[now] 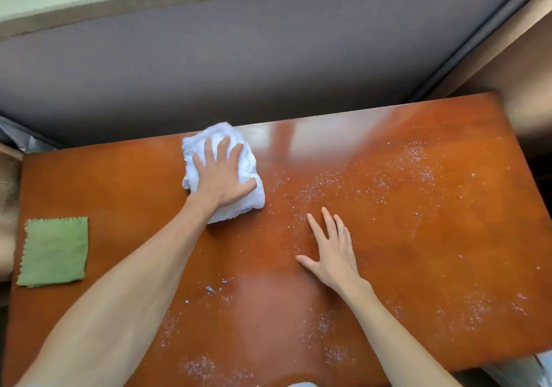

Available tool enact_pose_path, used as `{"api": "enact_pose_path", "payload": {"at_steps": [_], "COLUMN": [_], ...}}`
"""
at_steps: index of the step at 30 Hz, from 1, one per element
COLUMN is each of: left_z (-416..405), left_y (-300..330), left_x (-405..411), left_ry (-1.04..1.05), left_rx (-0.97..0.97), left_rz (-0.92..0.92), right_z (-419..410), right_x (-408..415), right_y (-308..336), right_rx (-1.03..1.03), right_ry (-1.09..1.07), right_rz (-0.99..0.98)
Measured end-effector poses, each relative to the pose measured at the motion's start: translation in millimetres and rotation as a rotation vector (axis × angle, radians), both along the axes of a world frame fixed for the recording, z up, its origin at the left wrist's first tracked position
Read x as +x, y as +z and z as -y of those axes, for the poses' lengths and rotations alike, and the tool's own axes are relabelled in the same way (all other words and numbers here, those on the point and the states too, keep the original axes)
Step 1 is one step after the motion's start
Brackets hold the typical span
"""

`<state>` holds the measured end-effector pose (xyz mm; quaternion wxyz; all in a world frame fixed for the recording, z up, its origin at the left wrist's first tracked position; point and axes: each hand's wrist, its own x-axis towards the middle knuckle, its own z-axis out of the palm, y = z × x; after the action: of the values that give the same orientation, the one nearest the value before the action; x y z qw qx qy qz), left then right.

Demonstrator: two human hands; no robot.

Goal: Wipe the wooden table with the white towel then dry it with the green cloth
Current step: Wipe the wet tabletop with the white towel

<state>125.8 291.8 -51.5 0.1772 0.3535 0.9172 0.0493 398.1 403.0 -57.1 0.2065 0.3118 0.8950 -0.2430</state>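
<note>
Now left hand (222, 174) flat on white towel (222, 171), not gripping; droplets (343, 186) lie rightward of towel; right hand (333, 252) splayed, empty, on tabletop (448, 252).

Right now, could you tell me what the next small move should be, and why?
Probably sweep the white towel rightward under the left hand: white droplets speckle the wooden table just beside it, and the green cloth lies unused.

Glossy wooden table (448, 237), fluffy terry white towel (251, 174), smooth matt green cloth (53, 252).

White towel (224, 171), green cloth (53, 252), white-speckled reddish-brown table (448, 237).
</note>
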Motion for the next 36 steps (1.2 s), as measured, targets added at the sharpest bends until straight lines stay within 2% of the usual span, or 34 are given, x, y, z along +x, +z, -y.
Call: {"api": "enact_pose_path", "payload": {"at_steps": [5,9,11,14,21,26,29,32,36], "left_z": [-18.5,5.8,23.8,51.3,87.7,74.9,57.7,36.3,4.3], "left_y": [-2.1,-13.0,-11.6,-10.4,-14.5,-18.6,-14.5,-16.1,-17.8], "left_x": [85.9,141.2,160.7,175.5,119.1,35.5,-2.7,-12.2,7.6], "left_ry": [-0.146,-0.303,-0.254,-0.062,0.281,0.343,0.396,0.463,0.529], "left_rx": [0.083,0.161,0.138,0.063,0.066,0.095,0.151,0.135,0.107], "left_rz": [-0.016,-0.125,-0.134,-0.13,-0.004,-0.062,-0.022,-0.071,-0.117], "right_z": [-12.4,-17.2,-16.6,-15.7,-17.8,-25.5,-33.7,-42.6,-67.3], "right_x": [9.1,12.7,12.6,12.5,11.6,9.9,14.9,35.7,73.6], "right_y": [-1.1,-3.3,-3.7,-3.8,1.6,5.4,9.8,12.2,11.2], "right_rx": [-0.005,-0.002,-0.001,-0.002,-0.016,-0.016,-0.048,-0.03,-0.005], "right_ry": [0.063,0.088,0.077,0.068,0.058,0.071,0.009,-0.107,-0.209], "right_rz": [-0.02,-0.025,-0.036,-0.042,-0.045,-0.059,-0.122,-0.207,-0.19]}}
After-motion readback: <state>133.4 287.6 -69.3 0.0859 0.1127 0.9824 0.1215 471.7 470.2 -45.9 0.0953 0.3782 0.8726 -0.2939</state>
